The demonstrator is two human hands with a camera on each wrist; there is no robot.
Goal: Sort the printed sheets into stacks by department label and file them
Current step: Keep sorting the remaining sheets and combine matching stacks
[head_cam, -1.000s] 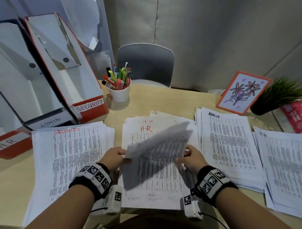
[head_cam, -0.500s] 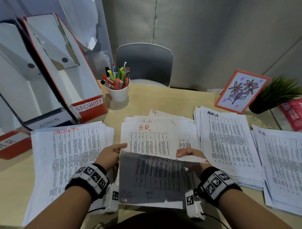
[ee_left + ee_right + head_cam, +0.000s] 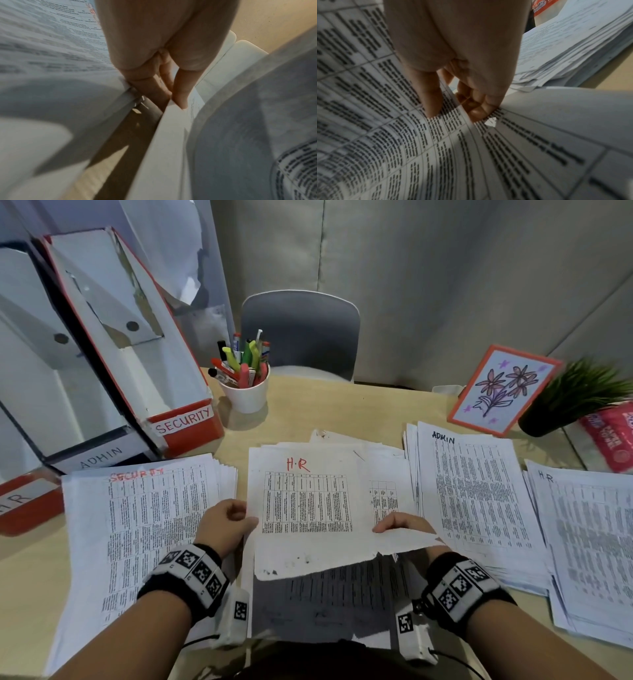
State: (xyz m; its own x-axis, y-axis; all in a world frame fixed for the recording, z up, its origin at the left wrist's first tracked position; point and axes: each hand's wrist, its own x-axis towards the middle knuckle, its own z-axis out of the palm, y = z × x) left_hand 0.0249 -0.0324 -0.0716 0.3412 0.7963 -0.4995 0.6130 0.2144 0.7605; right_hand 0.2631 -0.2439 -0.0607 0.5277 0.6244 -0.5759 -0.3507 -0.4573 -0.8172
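1. Left hand [image 3: 224, 523] and right hand [image 3: 399, 525] are each pinching a side edge of the H.R sheet [image 3: 308, 508].
2. Sheet is hovering over the centre unsorted pile [image 3: 387, 470], long axis pointing away.
3. H.R stack [image 3: 589, 539] is lying far right of that pile, nearer the right hand.

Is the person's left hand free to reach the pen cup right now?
Probably not yet: the left hand pinches the H.R sheet, as does the right hand. The path over the table to the pen cup looks open.

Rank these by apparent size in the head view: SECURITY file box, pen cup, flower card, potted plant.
1. SECURITY file box, clearly largest.
2. Flower card and potted plant: similar; plant is cropped, so unranked.
3. Pen cup, smallest.
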